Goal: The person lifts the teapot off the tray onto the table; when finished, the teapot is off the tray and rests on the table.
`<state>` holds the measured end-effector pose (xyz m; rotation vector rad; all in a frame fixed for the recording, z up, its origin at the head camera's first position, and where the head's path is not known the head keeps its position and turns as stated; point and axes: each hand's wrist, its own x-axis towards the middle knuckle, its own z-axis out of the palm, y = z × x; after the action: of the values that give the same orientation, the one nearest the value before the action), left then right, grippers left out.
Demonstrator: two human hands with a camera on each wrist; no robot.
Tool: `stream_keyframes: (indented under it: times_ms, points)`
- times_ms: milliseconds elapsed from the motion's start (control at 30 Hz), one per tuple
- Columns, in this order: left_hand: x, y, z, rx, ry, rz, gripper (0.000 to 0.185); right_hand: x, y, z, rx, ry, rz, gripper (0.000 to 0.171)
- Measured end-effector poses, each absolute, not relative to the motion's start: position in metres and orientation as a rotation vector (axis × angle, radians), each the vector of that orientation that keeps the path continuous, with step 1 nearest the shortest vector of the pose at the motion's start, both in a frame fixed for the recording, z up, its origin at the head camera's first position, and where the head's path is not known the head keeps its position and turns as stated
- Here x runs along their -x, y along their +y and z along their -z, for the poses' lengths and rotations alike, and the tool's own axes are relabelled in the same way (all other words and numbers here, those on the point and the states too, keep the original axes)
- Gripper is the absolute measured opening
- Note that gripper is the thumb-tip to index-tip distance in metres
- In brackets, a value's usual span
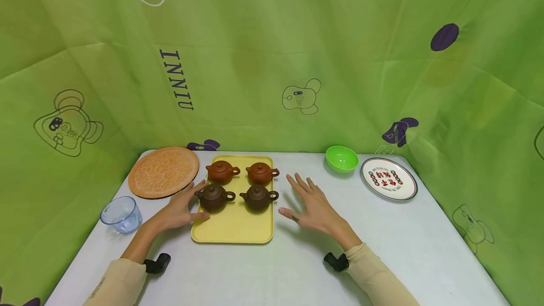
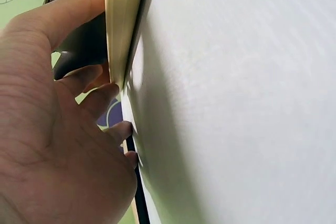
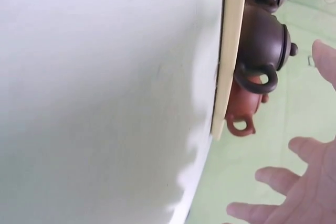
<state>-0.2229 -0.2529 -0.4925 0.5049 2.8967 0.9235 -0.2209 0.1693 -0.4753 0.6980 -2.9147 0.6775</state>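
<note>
We see the left hand (image 1: 177,211) at the left edge of the yellow tray (image 1: 238,230), with the thumb lying on the tray rim and the fingers straight and a little apart. The right hand (image 1: 312,207) is just to the right of the tray, not touching it, fingers spread wide. The tray lies in the middle of the white table (image 1: 403,244) and carries four clay teapots: two dark brown teapots (image 1: 214,196) near, two reddish teapots (image 1: 221,171) far.
</note>
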Motion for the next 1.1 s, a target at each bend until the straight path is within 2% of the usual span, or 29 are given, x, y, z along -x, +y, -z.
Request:
stream_keyframes:
  times_ms: [533,967,1100]
  points:
    - [0.225,-0.252,0.498,-0.452,2.869,-0.985,0.101,0.227,0.151,0.472,-0.711,-2.958,-0.892,0.096]
    - [0.229,-0.252,0.500,-0.430,2.861,-0.989,0.104,0.232,0.144,0.476,-0.756,-2.947,-0.980,0.089]
    - [0.231,-0.252,0.501,-0.449,2.873,-0.985,0.098,0.233,0.143,0.478,-0.764,-2.932,-1.004,0.084]
